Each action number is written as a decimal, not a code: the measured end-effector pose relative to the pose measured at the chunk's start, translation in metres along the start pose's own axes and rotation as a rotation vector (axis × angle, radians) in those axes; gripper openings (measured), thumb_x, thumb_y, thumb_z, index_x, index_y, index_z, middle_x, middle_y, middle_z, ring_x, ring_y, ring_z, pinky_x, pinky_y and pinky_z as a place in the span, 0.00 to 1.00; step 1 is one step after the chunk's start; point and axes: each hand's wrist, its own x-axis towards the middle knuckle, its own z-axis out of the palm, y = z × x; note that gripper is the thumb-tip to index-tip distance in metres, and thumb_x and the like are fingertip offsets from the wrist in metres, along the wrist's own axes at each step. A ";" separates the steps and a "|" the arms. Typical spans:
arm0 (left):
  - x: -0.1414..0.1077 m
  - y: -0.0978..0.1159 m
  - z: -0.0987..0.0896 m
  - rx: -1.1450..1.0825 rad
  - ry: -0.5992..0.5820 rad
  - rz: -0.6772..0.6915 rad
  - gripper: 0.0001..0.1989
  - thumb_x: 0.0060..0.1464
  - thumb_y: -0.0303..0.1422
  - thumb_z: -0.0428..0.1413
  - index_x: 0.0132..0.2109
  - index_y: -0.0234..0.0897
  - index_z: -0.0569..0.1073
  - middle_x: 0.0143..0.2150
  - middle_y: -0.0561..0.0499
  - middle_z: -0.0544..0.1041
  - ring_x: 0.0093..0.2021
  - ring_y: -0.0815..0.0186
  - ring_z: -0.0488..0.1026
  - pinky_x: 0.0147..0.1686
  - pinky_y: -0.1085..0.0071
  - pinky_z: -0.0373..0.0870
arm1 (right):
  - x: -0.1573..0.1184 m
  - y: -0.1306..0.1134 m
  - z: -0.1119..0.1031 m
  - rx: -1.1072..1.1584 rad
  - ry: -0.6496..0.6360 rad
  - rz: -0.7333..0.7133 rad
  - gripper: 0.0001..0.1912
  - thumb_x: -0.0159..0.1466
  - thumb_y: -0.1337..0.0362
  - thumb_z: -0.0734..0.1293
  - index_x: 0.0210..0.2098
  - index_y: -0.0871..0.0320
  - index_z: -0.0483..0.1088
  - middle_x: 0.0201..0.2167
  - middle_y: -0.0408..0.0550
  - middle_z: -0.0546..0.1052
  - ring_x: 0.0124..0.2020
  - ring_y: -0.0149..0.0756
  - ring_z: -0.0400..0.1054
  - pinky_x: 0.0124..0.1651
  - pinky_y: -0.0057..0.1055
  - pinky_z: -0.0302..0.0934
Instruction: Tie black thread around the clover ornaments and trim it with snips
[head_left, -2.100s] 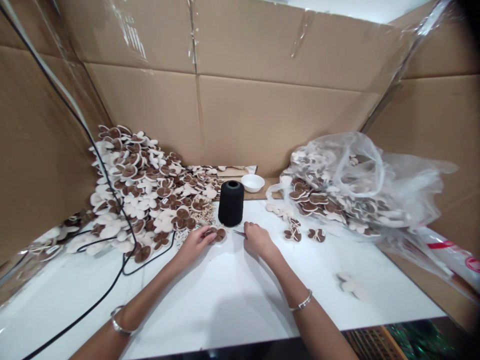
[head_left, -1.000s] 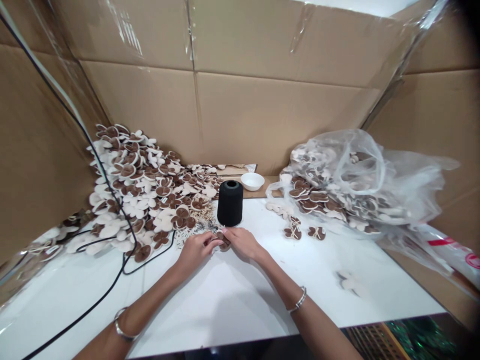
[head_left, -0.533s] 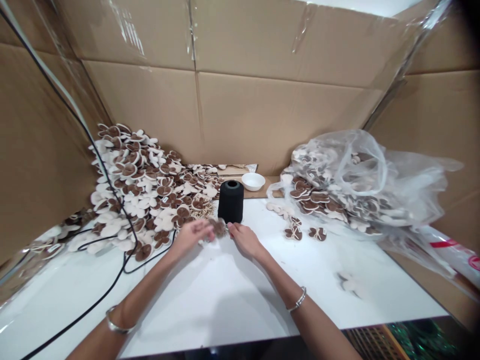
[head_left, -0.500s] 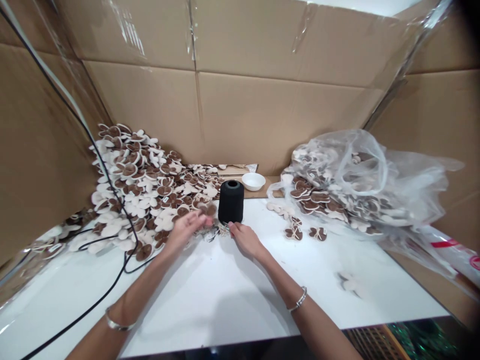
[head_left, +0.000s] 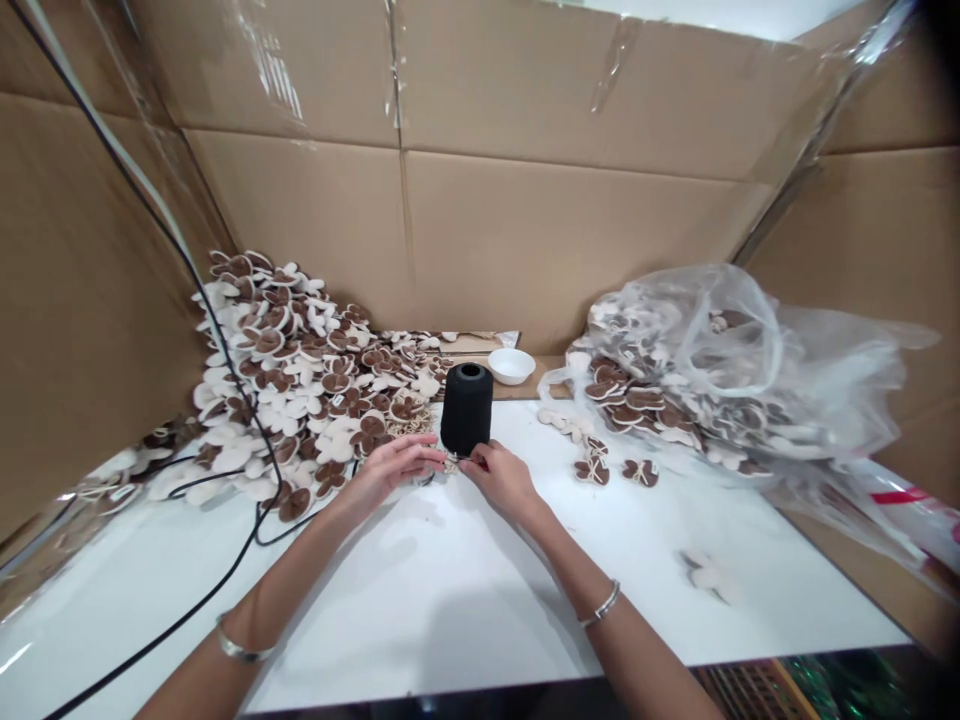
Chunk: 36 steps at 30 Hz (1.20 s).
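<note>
Left hand [head_left: 386, 472] and right hand [head_left: 502, 483] meet mid-frame on the white desk [head_left: 420, 600], just before the black thread cone [head_left: 466, 408], fingers curled close around a small tangle of tan cord [head_left: 450, 464] between them, though whether either grip actually holds it is hard to tell.

Matt black thread spool [head_left: 466, 412] on glossy white tabletop [head_left: 750, 590].

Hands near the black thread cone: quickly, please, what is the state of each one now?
Left hand: nearly open, holding nothing visible.
Right hand: closed, pinching something thin and dark, too small to tell.
</note>
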 end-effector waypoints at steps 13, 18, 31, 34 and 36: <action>0.085 -0.025 0.007 0.774 0.225 0.289 0.36 0.42 0.40 0.66 0.57 0.34 0.62 0.25 0.57 0.69 0.27 0.65 0.71 0.28 0.72 0.64 | 0.014 0.027 -0.005 0.029 0.032 -0.105 0.10 0.62 0.56 0.69 0.38 0.55 0.76 0.35 0.46 0.70 0.37 0.34 0.66 0.36 0.27 0.55; 0.093 -0.022 0.028 0.854 0.281 0.274 0.33 0.47 0.39 0.63 0.57 0.33 0.62 0.25 0.55 0.74 0.25 0.63 0.72 0.27 0.71 0.63 | 0.018 0.041 -0.008 0.089 0.036 -0.125 0.12 0.62 0.56 0.68 0.40 0.56 0.76 0.37 0.48 0.71 0.39 0.36 0.67 0.40 0.28 0.58; 0.076 -0.017 0.032 0.822 0.267 0.245 0.23 0.57 0.37 0.51 0.59 0.38 0.60 0.41 0.47 0.78 0.19 0.69 0.71 0.28 0.72 0.66 | 0.008 0.051 -0.063 -0.302 0.181 0.101 0.18 0.64 0.74 0.58 0.48 0.59 0.73 0.45 0.58 0.73 0.48 0.46 0.63 0.48 0.37 0.53; 0.049 -0.015 0.026 0.813 0.252 0.275 0.21 0.58 0.39 0.51 0.57 0.38 0.63 0.41 0.47 0.78 0.20 0.69 0.71 0.28 0.71 0.66 | -0.007 0.073 -0.096 -0.407 0.156 0.246 0.19 0.61 0.74 0.59 0.47 0.55 0.73 0.47 0.57 0.72 0.49 0.49 0.63 0.46 0.38 0.54; 0.032 -0.015 0.020 0.857 0.256 0.287 0.20 0.59 0.40 0.51 0.56 0.39 0.65 0.41 0.47 0.78 0.23 0.67 0.72 0.30 0.71 0.66 | -0.017 0.088 -0.108 -0.425 0.033 0.307 0.21 0.59 0.75 0.61 0.47 0.53 0.73 0.47 0.55 0.72 0.48 0.48 0.64 0.43 0.37 0.54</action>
